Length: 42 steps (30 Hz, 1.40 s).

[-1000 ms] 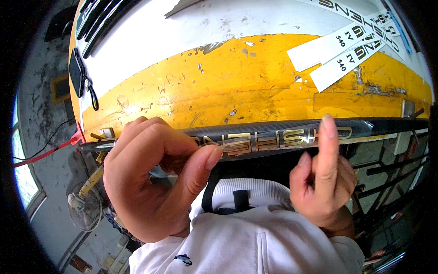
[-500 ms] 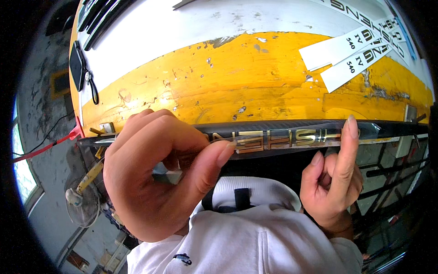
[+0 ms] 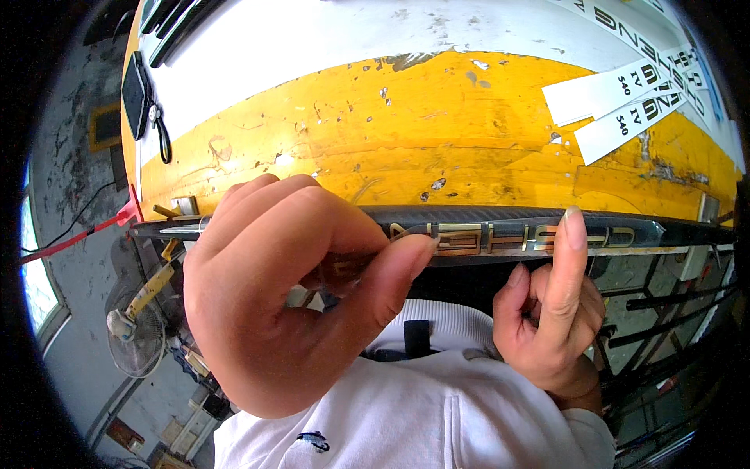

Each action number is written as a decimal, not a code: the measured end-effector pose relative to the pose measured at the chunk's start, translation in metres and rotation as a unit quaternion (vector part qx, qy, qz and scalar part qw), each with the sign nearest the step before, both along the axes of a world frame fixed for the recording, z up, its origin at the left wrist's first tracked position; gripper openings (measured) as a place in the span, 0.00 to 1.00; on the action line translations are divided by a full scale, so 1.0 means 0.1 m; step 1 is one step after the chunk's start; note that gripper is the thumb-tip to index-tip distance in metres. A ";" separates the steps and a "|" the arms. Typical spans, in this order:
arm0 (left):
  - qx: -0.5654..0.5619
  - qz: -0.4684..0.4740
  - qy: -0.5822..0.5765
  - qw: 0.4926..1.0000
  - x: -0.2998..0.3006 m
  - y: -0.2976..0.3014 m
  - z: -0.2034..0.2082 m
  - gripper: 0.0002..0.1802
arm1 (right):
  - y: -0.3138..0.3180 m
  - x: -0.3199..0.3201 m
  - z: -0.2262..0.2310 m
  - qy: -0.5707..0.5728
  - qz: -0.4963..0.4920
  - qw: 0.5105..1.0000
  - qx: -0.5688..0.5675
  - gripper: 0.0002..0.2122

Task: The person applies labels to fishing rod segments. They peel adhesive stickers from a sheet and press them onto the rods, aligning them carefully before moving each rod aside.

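A long black tube [image 3: 484,215] with a woven-looking surface lies across the view along the table's near edge. On its near side runs a clear film decal [image 3: 500,241] with gold lettering. My left hand [image 3: 266,305] is closed, pinching the decal's left part between thumb and curled fingers, which hide that end. The right part of the film lies along the tube. My right hand [image 3: 551,320] touches the decal with a stretched index fingertip, its other fingers curled and holding nothing I can see.
White lettered strips [image 3: 625,117] overlap at the table's far right. A black phone-like object [image 3: 136,95] with a cord loop lies at the left edge, near several black tubes [image 3: 180,31]. The yellow tabletop [image 3: 328,133] is worn. A fan [image 3: 134,336] stands lower left.
My right fingertip has slid left along the decal. My left hand has shifted slightly right, still pinching. The film's middle now sits closer to the tube. The whole view has shifted a little.
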State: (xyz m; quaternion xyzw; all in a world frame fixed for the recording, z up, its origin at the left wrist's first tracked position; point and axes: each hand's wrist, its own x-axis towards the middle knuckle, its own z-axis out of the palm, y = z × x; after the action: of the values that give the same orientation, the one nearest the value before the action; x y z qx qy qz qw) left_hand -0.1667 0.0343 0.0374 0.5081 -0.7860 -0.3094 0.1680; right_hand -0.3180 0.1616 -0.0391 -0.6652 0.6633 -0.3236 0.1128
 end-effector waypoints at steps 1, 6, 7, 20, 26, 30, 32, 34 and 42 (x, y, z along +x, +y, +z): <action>-0.018 0.000 -0.006 1.000 0.00 0.00 -0.01 0.21 | 0.01 0.00 0.00 -0.001 0.000 1.000 0.004 0.31; 0.005 0.040 -0.016 0.999 -0.01 0.04 -0.01 0.23 | 0.03 0.00 0.00 -0.001 0.013 1.000 0.028 0.31; -0.009 0.033 -0.034 0.999 -0.01 0.04 -0.01 0.23 | 0.03 0.00 0.01 0.010 0.015 1.000 0.026 0.31; -0.023 -0.027 -0.034 0.999 0.02 -0.02 0.00 0.22 | -0.07 0.06 0.00 0.027 0.015 1.000 0.004 0.33; -0.022 -0.053 -0.034 0.998 0.04 -0.06 0.00 0.21 | -0.17 0.19 -0.02 0.080 0.063 0.995 -0.017 0.31; -0.019 -0.029 -0.041 0.999 0.02 -0.03 0.00 0.21 | -0.13 0.20 0.00 0.050 0.046 0.998 -0.007 0.29; -0.018 -0.027 -0.043 0.999 0.02 -0.03 0.02 0.22 | -0.07 0.14 0.01 0.070 0.019 0.997 -0.006 0.27; -0.016 -0.027 -0.044 0.999 0.02 -0.03 0.02 0.22 | -0.01 0.08 0.03 0.058 -0.018 0.998 0.008 0.27; -0.006 -0.030 -0.036 0.999 0.03 -0.04 0.02 0.21 | 0.03 0.11 0.07 0.013 -0.038 0.998 0.053 0.29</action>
State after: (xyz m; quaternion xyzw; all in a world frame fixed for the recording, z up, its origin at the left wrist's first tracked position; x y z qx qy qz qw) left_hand -0.1640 0.0301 0.0391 0.4944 -0.8081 -0.2910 0.1336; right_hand -0.3071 0.1645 -0.0321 -0.6370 0.7055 -0.2833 0.1273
